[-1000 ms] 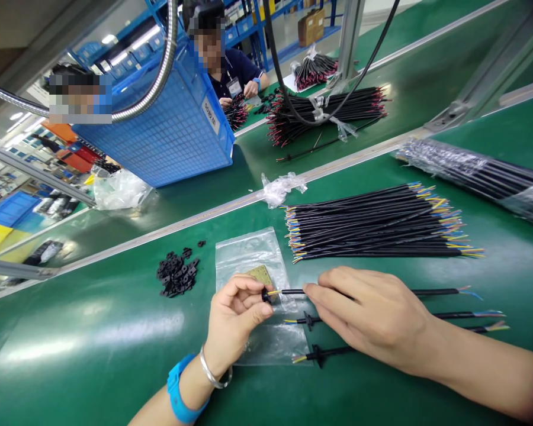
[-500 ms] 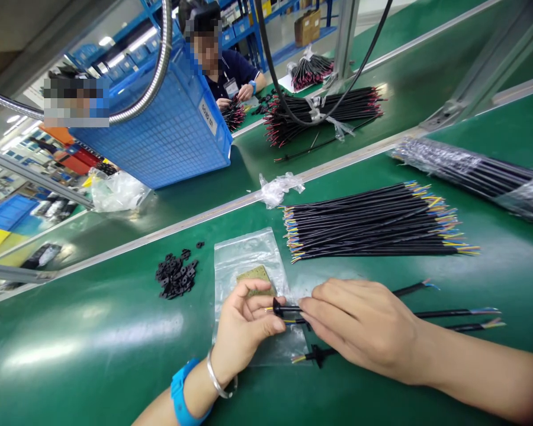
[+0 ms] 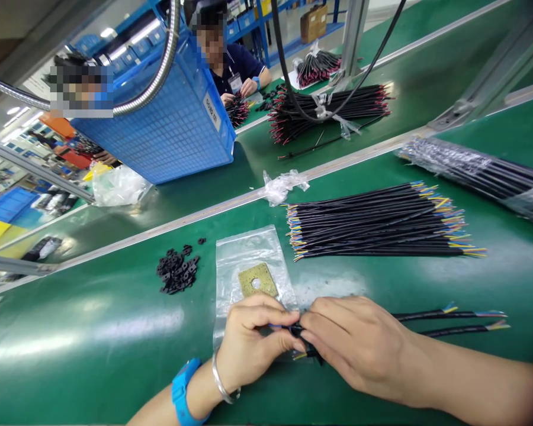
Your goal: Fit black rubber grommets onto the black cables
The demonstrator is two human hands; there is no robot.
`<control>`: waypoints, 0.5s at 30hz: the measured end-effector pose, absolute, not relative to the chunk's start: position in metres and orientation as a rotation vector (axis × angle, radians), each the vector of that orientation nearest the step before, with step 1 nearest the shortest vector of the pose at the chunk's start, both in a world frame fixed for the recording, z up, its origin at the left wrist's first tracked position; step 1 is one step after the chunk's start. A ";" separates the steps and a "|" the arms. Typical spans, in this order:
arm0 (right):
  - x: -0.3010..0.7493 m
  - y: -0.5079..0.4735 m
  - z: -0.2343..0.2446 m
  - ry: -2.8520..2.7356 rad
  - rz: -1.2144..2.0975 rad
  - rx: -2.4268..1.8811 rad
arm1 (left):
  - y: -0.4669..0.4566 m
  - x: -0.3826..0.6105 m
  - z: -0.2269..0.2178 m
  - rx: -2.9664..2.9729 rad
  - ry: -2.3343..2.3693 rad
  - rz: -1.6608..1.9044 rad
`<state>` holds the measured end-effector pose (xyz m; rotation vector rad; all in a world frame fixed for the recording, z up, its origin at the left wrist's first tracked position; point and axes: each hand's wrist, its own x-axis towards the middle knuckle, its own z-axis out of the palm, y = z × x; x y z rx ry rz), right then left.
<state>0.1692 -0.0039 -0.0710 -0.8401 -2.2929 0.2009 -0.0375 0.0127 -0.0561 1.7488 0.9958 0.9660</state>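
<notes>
Left fingers (image 3: 278,318) pinch a black fitting (image 3: 296,329) on the cable (image 3: 421,314) gripped by bunched right fingers (image 3: 324,322).

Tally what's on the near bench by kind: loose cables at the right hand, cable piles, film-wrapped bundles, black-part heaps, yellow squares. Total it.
Loose cables at the right hand: 3
Unwrapped cable pile: 1
Film-wrapped bundle: 1
Black-part heap: 1
Yellow square: 1
Total: 7
</notes>
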 end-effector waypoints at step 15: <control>0.188 0.001 -0.055 -2.496 0.310 -0.977 | 0.024 -0.046 -0.050 1.700 1.019 0.759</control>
